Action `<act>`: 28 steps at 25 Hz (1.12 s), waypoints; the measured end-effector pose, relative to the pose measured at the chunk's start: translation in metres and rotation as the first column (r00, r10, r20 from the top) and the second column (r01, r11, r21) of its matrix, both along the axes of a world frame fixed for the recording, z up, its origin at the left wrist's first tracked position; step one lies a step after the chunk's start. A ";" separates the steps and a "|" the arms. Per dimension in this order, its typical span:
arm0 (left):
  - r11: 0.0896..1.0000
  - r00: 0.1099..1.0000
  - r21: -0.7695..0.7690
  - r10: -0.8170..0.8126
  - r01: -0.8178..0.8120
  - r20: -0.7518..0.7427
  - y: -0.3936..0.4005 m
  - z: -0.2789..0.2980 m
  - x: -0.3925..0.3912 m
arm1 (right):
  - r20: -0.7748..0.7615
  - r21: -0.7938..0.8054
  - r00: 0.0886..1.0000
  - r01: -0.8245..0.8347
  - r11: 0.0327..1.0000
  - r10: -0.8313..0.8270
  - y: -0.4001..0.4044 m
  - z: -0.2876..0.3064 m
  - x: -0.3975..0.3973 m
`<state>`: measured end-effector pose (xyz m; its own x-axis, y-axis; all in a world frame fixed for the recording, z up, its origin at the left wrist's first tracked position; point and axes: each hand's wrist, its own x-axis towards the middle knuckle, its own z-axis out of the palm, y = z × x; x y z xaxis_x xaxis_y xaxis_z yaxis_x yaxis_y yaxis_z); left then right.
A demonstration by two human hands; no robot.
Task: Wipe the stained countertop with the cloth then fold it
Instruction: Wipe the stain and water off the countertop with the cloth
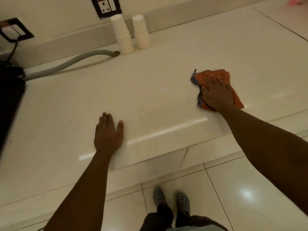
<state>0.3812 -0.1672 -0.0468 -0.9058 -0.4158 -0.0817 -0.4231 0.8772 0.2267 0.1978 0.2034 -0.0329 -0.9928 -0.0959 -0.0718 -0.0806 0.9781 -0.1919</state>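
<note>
An orange cloth (215, 74) with a grey edge lies bunched on the white countertop (150, 90), right of centre. My right hand (216, 94) presses flat on top of it, fingers spread over the fabric. My left hand (108, 132) rests palm down on the bare counter near the front edge, fingers together, holding nothing. No stain shows clearly on the glossy surface.
Two stacks of white paper cups (124, 35) (141, 32) stand at the back by the wall. A grey hose (66, 64) runs from a counter hole to a dark appliance (10, 97) at the left. Wall sockets (106, 5) sit above. Tiled floor (233, 189) and my feet lie below.
</note>
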 end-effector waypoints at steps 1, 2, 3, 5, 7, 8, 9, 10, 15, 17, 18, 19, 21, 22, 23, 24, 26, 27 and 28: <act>1.000 1.000 -0.011 0.000 0.000 0.001 0.002 -0.001 0.000 | -0.002 0.003 1.000 -0.011 1.000 0.011 -0.009 0.000 0.001; 1.000 1.000 -0.022 -0.007 0.007 -0.001 0.002 -0.001 -0.001 | -0.008 0.008 0.999 -0.032 0.999 0.032 -0.020 0.000 0.002; 1.000 1.000 -0.025 -0.017 0.017 0.001 0.001 -0.001 -0.003 | -0.010 0.008 0.999 -0.053 0.999 0.053 -0.032 0.000 0.004; 0.999 0.999 0.001 -0.046 0.046 0.015 -0.008 0.000 -0.015 | -0.010 0.007 0.996 -0.092 0.996 0.092 -0.060 0.002 0.004; 0.997 0.997 0.028 -0.075 0.074 0.032 -0.021 0.002 -0.028 | -0.005 0.002 0.990 -0.137 0.991 0.137 -0.089 0.001 0.000; 0.995 0.995 0.027 -0.092 0.091 0.031 -0.028 0.002 -0.033 | 0.003 0.000 0.987 -0.161 0.987 0.161 -0.103 0.001 -0.003; 0.993 0.993 0.018 -0.115 0.114 0.027 -0.033 0.001 -0.038 | 0.012 0.001 0.983 -0.186 0.983 0.186 -0.116 0.000 -0.005; 0.990 0.990 0.008 -0.140 0.140 0.022 -0.039 0.000 -0.041 | 0.021 0.005 0.976 -0.216 0.976 0.216 -0.130 -0.001 -0.007; 0.978 0.978 0.012 -0.210 0.210 0.015 -0.056 -0.004 -0.060 | 0.020 0.007 0.918 -0.396 0.918 0.396 -0.206 -0.003 0.000; 0.977 0.977 0.012 -0.212 0.212 0.001 -0.059 -0.003 -0.068 | 0.030 0.032 0.883 -0.469 0.883 0.468 -0.227 -0.004 0.013; 0.976 0.976 0.010 -0.218 0.218 -0.014 -0.061 -0.002 -0.071 | 0.033 0.045 0.866 -0.500 0.865 0.499 -0.232 -0.004 0.023; 0.975 0.974 0.011 -0.224 0.224 -0.024 -0.061 -0.001 -0.075 | 0.035 0.053 0.848 -0.530 0.847 0.529 -0.233 -0.003 0.035; 0.973 0.973 0.013 -0.228 0.229 -0.027 -0.063 -0.001 -0.082 | 0.041 0.058 0.810 -0.587 0.808 0.586 -0.221 -0.002 0.061; 0.973 0.973 0.004 -0.229 0.229 -0.027 -0.064 -0.001 -0.083 | 0.039 0.057 0.797 -0.604 0.795 0.602 -0.210 -0.003 0.073; 0.973 0.973 -0.009 -0.230 0.230 -0.028 -0.064 -0.002 -0.084 | 0.035 0.054 0.796 -0.605 0.794 0.604 -0.197 -0.004 0.083; 0.972 0.972 -0.016 -0.234 0.233 -0.028 -0.064 -0.003 -0.083 | 0.029 0.046 0.809 -0.587 0.808 0.587 -0.184 -0.005 0.087; 0.971 0.971 -0.012 -0.238 0.237 -0.019 -0.065 -0.004 -0.083 | 0.021 0.033 0.871 -0.491 0.871 0.490 -0.160 -0.006 0.085; 0.971 0.971 -0.009 -0.237 0.237 -0.016 -0.065 -0.004 -0.083 | 0.019 0.035 0.905 -0.424 0.905 0.424 -0.153 -0.007 0.080; 0.972 0.972 -0.004 -0.234 0.234 -0.014 -0.064 -0.004 -0.083 | 0.015 0.041 0.933 -0.360 0.932 0.360 -0.148 -0.007 0.074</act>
